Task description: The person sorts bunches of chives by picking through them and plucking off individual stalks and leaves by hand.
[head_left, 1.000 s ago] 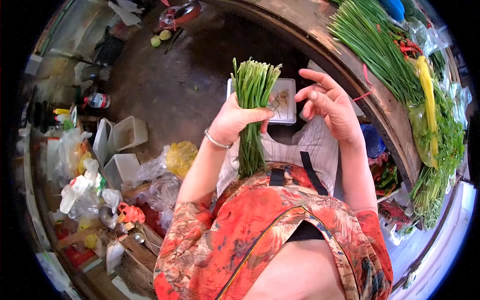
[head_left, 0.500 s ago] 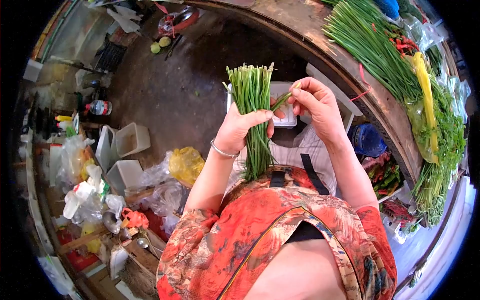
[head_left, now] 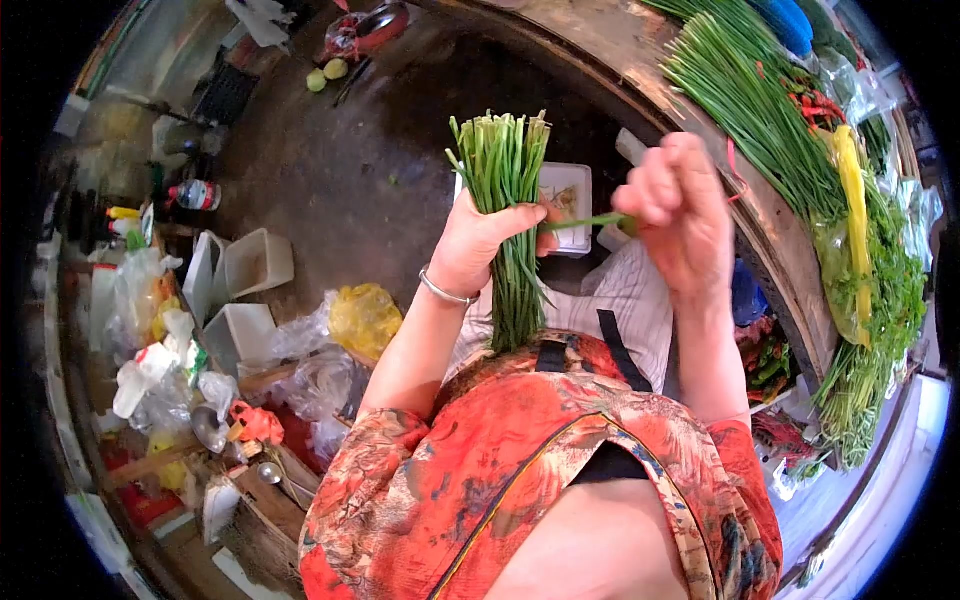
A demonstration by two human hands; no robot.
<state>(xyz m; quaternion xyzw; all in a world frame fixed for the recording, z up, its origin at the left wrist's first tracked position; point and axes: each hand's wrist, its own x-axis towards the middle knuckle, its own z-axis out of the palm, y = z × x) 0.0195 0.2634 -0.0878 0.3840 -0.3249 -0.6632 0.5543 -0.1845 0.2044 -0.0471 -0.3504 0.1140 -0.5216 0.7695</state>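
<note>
My left hand (head_left: 480,240) is wrapped round an upright bunch of long green stalks (head_left: 505,160) that look like garlic chives. Their cut ends point up, while the thin lower ends hang toward my lap. From my left fingertips a single green strand (head_left: 590,221) reaches sideways to my right hand (head_left: 675,200). Motion smears the right fingers, but they look curled closed at the strand's end; the exact grip is partly hidden. Behind the bunch, below my hands, stands a white tray (head_left: 582,240).
A wooden counter (head_left: 600,45) curves along the right, bearing more green stalks (head_left: 740,100) and leafy herbs (head_left: 890,270). To the left are white plastic bins (head_left: 260,262), a yellow plastic bag (head_left: 365,320) and assorted bags. Two round pale-green vegetables (head_left: 317,80) lie on the floor.
My right hand has moved up and to the right, drawing the strand out longer from the bunch. The left hand keeps its hold, with the bunch slightly higher.
</note>
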